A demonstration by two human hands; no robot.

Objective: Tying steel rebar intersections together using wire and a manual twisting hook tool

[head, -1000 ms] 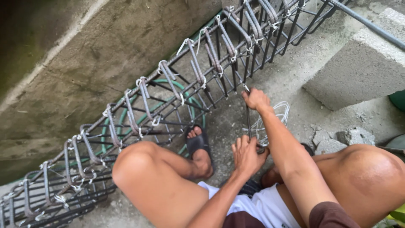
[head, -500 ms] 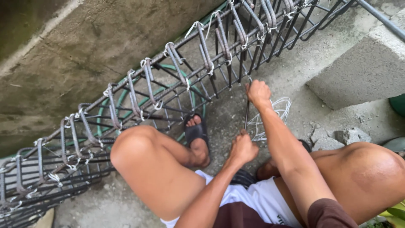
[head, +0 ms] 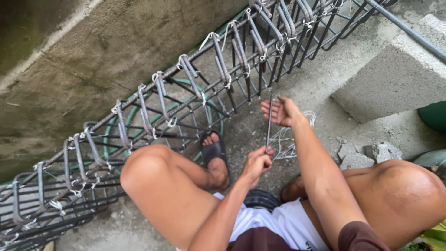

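Beside the rebar cage (head: 153, 125), between our knees, a thin metal rod (head: 269, 122) stands nearly upright, its top at the cage's lower bars. Our left hand (head: 256, 163) pinches its lower end; our right hand (head: 283, 111) is open, palm up, just beside the rod. Behind that hand lie loose tie wires (head: 291, 139); farther from the cage sits a concrete block (head: 395, 79).

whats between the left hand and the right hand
A thin metal rod stands upright between the left hand, which grips its lower end, and the open right hand, in the head view.
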